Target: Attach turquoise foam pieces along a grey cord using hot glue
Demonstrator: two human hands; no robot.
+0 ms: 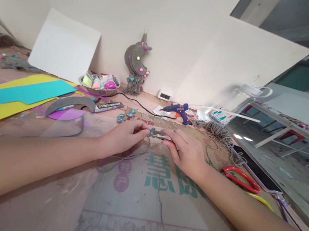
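Between my two hands is a small grey and teal ornament piece (pixel 156 133), held just above a printed cardboard sheet (pixel 135 202). My left hand (pixel 127 136) pinches its left end between thumb and fingers. At the other end, the thumb and fingers of my right hand (pixel 187 150) close on its grey part; the exact fingertip contact is small and partly hidden. Thin grey cord (pixel 124 159) loops below my left hand. Just beyond that hand lie similar small teal pieces (pixel 121 118).
A blue glue gun (pixel 182 113) lies behind my hands, near a small white clock (pixel 165 95). Grey cord (pixel 219 132), red-handled scissors (pixel 241 179) and a phone (pixel 254 168) are rightward. Leftward are a bowl (pixel 99 91) and coloured sheets (pixel 26 91). A moon ornament (pixel 136 60) leans behind.
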